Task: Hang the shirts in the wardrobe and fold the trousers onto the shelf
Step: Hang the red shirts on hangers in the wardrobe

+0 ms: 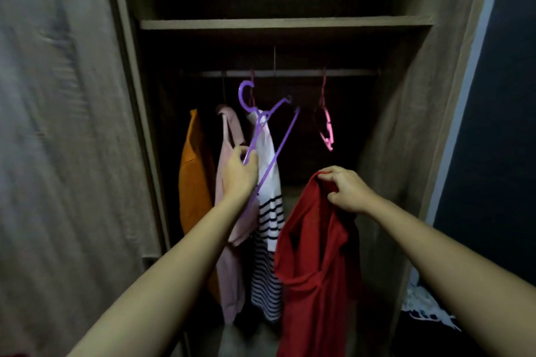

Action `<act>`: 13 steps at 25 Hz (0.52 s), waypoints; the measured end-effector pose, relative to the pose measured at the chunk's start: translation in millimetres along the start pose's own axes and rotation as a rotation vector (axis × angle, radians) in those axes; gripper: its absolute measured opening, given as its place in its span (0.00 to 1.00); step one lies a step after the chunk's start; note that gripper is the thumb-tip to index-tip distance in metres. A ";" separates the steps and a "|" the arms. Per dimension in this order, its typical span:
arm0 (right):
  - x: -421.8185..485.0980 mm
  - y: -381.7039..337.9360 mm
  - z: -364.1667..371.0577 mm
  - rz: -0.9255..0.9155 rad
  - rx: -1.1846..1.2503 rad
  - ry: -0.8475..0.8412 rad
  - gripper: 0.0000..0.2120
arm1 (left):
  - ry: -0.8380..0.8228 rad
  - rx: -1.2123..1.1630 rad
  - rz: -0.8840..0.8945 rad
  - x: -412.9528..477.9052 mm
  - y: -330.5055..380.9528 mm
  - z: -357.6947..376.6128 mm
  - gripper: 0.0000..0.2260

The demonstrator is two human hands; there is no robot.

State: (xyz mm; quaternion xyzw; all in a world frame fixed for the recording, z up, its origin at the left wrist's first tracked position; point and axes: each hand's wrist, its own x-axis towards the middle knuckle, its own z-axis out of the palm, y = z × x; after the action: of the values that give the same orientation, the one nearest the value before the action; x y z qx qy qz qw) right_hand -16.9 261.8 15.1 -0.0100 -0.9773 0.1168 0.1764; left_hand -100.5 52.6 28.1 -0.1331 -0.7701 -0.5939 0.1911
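My left hand (240, 172) grips a purple plastic hanger (268, 136), held tilted in front of the clothes, its hook below the rail (290, 73). In my right hand (346, 190) a red shirt (314, 264) hangs down by its top edge, inside the wardrobe opening at the right. On the rail hang an orange garment (193, 182), a pink garment (232, 264) and a white shirt with dark stripes (268, 240). An empty pink hanger (326, 124) hangs further right on the rail.
A wooden shelf (284, 23) runs across above the rail. The wardrobe's side walls stand left (139, 124) and right (406, 124). A patterned cloth (426, 307) lies low at the right, outside the wardrobe. The room is dim.
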 end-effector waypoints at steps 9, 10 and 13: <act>-26.0 -41.2 14.4 0.202 -0.068 -0.041 0.32 | -0.047 0.078 0.107 -63.8 -114.2 -178.0 0.10; -32.8 -46.7 16.3 0.208 -0.083 -0.036 0.32 | -0.056 0.064 0.097 -71.4 -121.7 -190.8 0.08; -48.7 -62.1 24.6 0.171 -0.103 -0.036 0.33 | -0.087 0.072 0.092 -89.4 -135.7 -211.1 0.08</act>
State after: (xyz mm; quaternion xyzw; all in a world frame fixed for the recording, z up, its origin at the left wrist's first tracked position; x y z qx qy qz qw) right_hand 21.6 192.9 -9.5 -0.1001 -0.9806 0.0813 0.1474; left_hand -50.7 -184.4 -82.8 -0.1871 -0.7917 -0.5500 0.1890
